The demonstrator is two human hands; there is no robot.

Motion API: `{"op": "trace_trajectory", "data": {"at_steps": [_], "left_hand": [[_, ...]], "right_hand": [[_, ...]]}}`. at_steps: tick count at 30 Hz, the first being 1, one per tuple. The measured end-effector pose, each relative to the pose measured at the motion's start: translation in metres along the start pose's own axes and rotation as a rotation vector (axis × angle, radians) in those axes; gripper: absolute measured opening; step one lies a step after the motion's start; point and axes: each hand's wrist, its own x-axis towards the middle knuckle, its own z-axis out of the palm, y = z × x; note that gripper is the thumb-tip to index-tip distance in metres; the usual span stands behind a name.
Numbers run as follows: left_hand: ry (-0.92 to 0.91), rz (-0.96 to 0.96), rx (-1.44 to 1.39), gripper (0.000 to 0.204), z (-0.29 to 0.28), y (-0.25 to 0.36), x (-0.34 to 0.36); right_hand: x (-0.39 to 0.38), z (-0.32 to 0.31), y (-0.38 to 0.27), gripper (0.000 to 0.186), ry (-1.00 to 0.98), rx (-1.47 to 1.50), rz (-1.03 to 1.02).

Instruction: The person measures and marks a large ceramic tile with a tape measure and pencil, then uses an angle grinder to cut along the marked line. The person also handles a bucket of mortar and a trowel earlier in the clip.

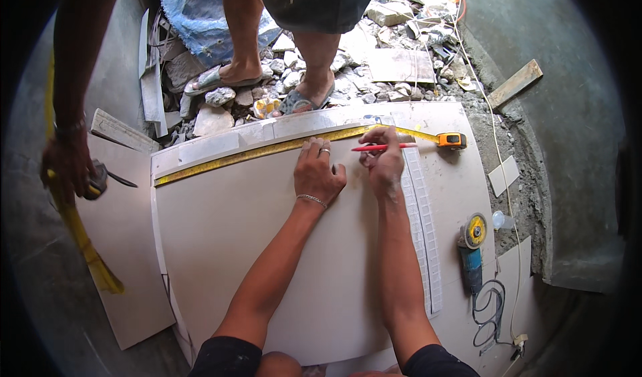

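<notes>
A large pale tile (pixel 247 243) lies in front of me, with the yellow blade of a tape measure (pixel 234 158) stretched across its far edge. The orange-and-black tape case (pixel 451 140) rests at the blade's right end. My left hand (pixel 318 173) is palm down on the tile, thumb out to the side, fingertips at the blade's near edge. Just right of it, my right hand (pixel 384 166) grips a red pencil (pixel 408 146) held sideways close to the blade. Its fingers are bent around the pencil, and the blade passes by the fingertips.
An angle grinder (pixel 473 246) with its coiled cord lies at right. A co-worker's hand (pixel 69 163) at left holds another tape measure (pixel 95 180). The co-worker's sandalled feet (pixel 311 95) stand on rubble (pixel 287 69) beyond the tile. A white cable (pixel 496 136) runs down the right.
</notes>
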Motion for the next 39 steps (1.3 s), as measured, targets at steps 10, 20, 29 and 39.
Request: {"op": "trace_trajectory", "data": {"at_steps": [10,20,29,39], "left_hand": [[-0.005,-0.081,-0.135,0.056,-0.005,0.000,0.000],[0.002,0.061,0.011,0.049,0.000,-0.001,-0.003],[-0.030,-0.021,0.173,0.052,-0.007,0.008,-0.010],[-0.021,-0.010,0.140,0.052,-0.004,0.005,-0.009]], "right_hand": [[0.008,0.013,0.035,0.011,-0.058,-0.638,-0.341],[0.006,0.015,0.037,0.015,-0.015,-0.816,-0.489],[0.002,0.022,0.034,0.015,0.016,-0.862,-0.479],[0.006,0.020,0.043,0.013,0.028,-0.824,-0.440]]}}
